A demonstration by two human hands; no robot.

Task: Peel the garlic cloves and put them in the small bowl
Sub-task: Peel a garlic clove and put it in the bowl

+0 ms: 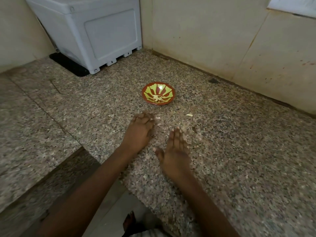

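A small red bowl [158,93] with a yellow-green pattern sits on the speckled granite counter [239,151], with pale peeled garlic cloves [157,98] in its bottom. A loose garlic clove [189,114] lies on the counter to the right in front of the bowl. My left hand [139,132] lies on the counter with its fingers stretched toward small white garlic pieces [158,118]; the fingers are blurred. My right hand [176,151] is flat, fingers straight and together, just above or on the counter amid bits of garlic skin [186,129].
A white plastic appliance [95,31] stands in the back left corner on a black mat [68,64]. Cream walls close the counter at the back and right. The counter's front edge [123,182] drops to the floor, where a foot [130,219] shows.
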